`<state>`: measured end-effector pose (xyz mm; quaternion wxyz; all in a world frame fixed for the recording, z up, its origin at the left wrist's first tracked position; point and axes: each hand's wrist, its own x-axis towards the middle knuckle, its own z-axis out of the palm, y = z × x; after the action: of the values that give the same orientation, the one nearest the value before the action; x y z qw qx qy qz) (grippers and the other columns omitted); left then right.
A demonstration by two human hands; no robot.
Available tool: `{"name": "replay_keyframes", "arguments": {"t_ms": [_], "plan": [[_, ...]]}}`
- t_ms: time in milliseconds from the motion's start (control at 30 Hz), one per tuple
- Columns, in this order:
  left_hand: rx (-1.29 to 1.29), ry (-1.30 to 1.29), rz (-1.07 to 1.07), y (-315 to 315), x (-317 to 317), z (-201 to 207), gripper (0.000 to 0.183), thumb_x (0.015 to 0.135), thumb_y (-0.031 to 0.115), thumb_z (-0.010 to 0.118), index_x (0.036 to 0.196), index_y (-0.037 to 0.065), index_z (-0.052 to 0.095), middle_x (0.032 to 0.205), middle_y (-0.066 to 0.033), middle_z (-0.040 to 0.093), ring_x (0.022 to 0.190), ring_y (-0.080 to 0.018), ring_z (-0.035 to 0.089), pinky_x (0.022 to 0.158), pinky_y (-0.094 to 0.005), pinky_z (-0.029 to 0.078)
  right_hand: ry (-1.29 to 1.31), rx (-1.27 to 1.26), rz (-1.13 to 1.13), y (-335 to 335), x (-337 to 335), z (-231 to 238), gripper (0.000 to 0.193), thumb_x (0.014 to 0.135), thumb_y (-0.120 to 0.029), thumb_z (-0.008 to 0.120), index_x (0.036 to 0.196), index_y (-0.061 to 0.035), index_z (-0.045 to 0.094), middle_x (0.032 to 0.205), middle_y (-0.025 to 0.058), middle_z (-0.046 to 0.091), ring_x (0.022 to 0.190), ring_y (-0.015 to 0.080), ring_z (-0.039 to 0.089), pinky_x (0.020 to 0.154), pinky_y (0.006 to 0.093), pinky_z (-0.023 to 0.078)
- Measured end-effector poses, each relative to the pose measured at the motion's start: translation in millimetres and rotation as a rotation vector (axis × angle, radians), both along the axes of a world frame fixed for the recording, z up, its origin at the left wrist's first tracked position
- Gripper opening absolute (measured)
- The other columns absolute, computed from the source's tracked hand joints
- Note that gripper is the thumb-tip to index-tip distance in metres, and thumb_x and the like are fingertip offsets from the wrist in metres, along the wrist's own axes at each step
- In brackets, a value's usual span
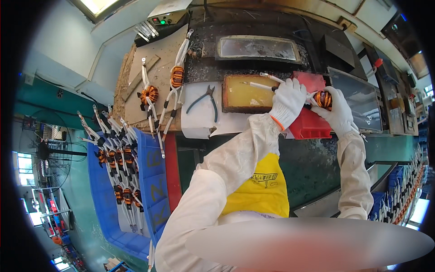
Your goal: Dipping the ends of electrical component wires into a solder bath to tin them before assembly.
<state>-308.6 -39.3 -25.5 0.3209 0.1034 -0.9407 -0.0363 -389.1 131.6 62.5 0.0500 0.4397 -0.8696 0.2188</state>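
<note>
Both my hands wear white gloves. My right hand is closed around a ring-shaped coil wound with copper-coloured wire. My left hand grips the coil's white-sleeved leads, whose ends point left over a rectangular tray with yellow contents. One lead ends in a metal lug. Under the coil and between my hands is a red plastic box. The gloves hide part of the leads.
Cutting pliers lie left of the tray; a rectangular metal pot stands behind it. Further left lie two similar coils. A blue crate at lower left holds several more. A grey metal tray is at right.
</note>
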Motion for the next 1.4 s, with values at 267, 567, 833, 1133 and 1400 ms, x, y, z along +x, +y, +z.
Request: {"name": "replay_keyframes", "arguments": {"t_ms": [267, 567, 833, 1133, 1400], "plan": [[-0.092, -0.147, -0.055, -27, -28, 23, 0.014, 0.086, 0.023, 0.065, 0.093, 0.014, 0.073, 0.097, -0.0079, 0.070, 0.095, -0.0278, 0.065, 0.077, -0.0383, 0.053, -0.011, -0.018, -0.152, -27, -4, -9, 0.068, 0.076, -0.039, 0.086, 0.129, -0.0099, 0.056, 0.119, 0.0157, 0.061, 0.111, 0.0362, 0.063, 0.092, 0.0419, 0.052], [-0.060, -0.076, -0.069, -51, -61, 21, 0.012, 0.087, 0.023, 0.065, 0.094, 0.016, 0.071, 0.098, -0.0059, 0.070, 0.098, -0.0254, 0.066, 0.083, -0.0375, 0.053, 0.010, 0.041, -0.274, -55, -18, -10, 0.073, 0.079, -0.048, 0.082, 0.135, -0.0114, 0.053, 0.126, 0.0155, 0.061, 0.118, 0.0359, 0.061, 0.094, 0.0449, 0.052], [0.003, -0.004, -0.106, -61, -78, 11, 0.011, 0.085, 0.023, 0.066, 0.093, 0.017, 0.069, 0.096, -0.0062, 0.069, 0.097, -0.0259, 0.066, 0.083, -0.0388, 0.051, 0.048, 0.016, -0.318, -68, -26, -14, 0.071, 0.078, -0.049, 0.082, 0.132, -0.0118, 0.054, 0.123, 0.0166, 0.062, 0.113, 0.0373, 0.064, 0.091, 0.0466, 0.054], [0.047, -0.027, -0.143, -67, -84, 9, 0.030, 0.075, 0.028, 0.079, 0.098, 0.014, 0.066, 0.096, -0.0073, 0.068, 0.097, -0.0288, 0.065, 0.086, -0.0417, 0.052, 0.022, 0.026, -0.336, -71, -22, -8, 0.068, 0.080, -0.047, 0.082, 0.131, -0.0113, 0.054, 0.121, 0.0176, 0.062, 0.111, 0.0387, 0.064, 0.090, 0.0474, 0.054], [0.093, -0.074, -0.152, -70, -85, 9, 0.029, 0.076, 0.028, 0.078, 0.099, 0.014, 0.065, 0.097, -0.0078, 0.069, 0.099, -0.0293, 0.066, 0.087, -0.0418, 0.052, 0.028, 0.040, -0.345, -74, -19, -6, 0.066, 0.081, -0.047, 0.081, 0.130, -0.0114, 0.055, 0.121, 0.0176, 0.062, 0.111, 0.0388, 0.064, 0.089, 0.0478, 0.054]]}}
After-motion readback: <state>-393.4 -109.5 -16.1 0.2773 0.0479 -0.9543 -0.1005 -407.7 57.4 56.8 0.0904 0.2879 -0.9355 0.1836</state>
